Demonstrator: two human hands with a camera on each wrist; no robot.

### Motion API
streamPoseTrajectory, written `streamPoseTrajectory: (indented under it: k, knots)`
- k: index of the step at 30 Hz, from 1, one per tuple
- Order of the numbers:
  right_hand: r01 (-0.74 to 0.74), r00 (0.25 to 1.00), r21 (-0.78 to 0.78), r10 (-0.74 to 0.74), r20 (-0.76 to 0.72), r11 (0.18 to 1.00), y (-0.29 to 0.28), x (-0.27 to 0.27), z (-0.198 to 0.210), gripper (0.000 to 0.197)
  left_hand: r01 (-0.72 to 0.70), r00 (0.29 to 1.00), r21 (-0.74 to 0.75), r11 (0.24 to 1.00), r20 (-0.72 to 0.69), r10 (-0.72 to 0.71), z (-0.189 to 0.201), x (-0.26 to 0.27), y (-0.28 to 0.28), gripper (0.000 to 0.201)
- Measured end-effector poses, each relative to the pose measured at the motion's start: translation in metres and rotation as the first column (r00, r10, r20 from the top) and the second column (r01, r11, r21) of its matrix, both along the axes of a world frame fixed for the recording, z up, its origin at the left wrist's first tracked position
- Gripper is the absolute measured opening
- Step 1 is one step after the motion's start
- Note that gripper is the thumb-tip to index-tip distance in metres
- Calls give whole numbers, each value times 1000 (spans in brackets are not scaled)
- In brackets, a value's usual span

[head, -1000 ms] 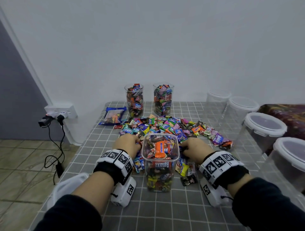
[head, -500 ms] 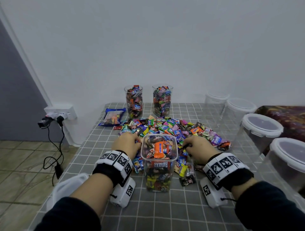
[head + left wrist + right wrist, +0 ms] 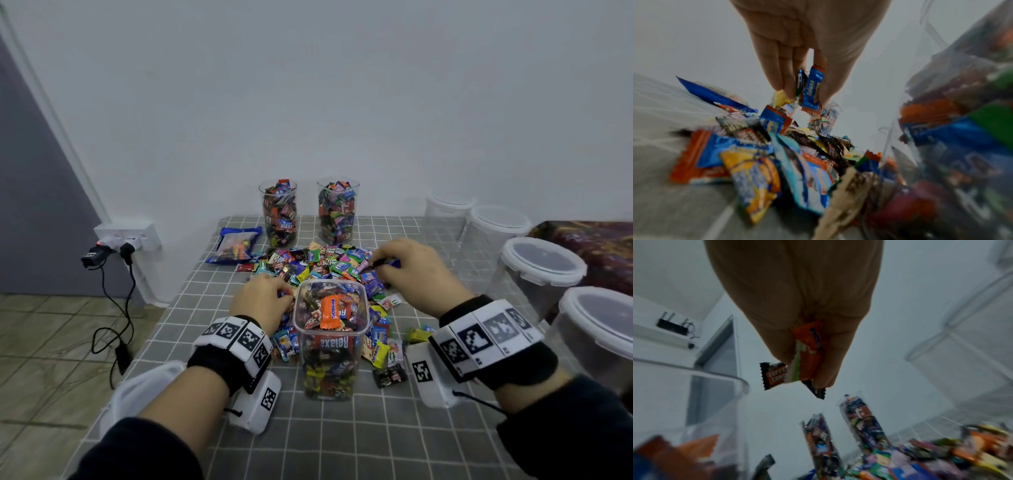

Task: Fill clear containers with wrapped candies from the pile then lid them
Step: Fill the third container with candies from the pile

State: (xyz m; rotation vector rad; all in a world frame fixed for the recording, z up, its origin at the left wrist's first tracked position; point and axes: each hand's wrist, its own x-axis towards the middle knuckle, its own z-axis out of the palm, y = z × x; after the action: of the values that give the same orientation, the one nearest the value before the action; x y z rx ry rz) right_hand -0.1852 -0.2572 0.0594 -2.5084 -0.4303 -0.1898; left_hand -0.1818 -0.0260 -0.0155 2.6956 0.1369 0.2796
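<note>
A clear container (image 3: pixel 330 363), nearly full of wrapped candies, stands without a lid in front of me on the checked table (image 3: pixel 342 445). Behind it spreads the candy pile (image 3: pixel 318 262). My left hand (image 3: pixel 265 301) is just left of the container's rim and pinches a few blue-wrapped candies (image 3: pixel 810 86). My right hand (image 3: pixel 416 270) is lifted over the pile's right side, gripping several candies (image 3: pixel 809 353), an orange one and dark coffee ones. The container's wall (image 3: pixel 953 129) fills the right of the left wrist view.
Two tall filled jars (image 3: pixel 279 212) (image 3: pixel 337 209) stand unlidded at the back, with a blue candy bag (image 3: pixel 236 245) to their left. Several lidded empty tubs (image 3: pixel 541 270) line the right edge. A white lid (image 3: pixel 144 394) lies at the table's left edge. Wall socket and cables (image 3: pixel 116 250) hang left.
My right hand has risen from the table beside the container and moved back and right over the pile with candies in it. The left hand stays by the rim.
</note>
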Motion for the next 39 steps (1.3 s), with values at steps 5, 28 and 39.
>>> streamPoseTrajectory:
  k: [5, 28, 39]
  knots:
    - [-111, 987, 30, 107, 122, 993, 16, -16, 16, 18, 6, 999, -34, 999, 32, -5, 2, -2, -1, 17]
    - [-343, 925, 71, 324, 198, 937, 36, -41, -4, 17, 24, 998, -100, 995, 57, -19, 20, -15, -9, 16]
    - [-248, 845, 406, 401, -354, 880, 12, -40, -27, 111, 111, 971, -192, 975, 229, -65, 49, -24, -6, 8]
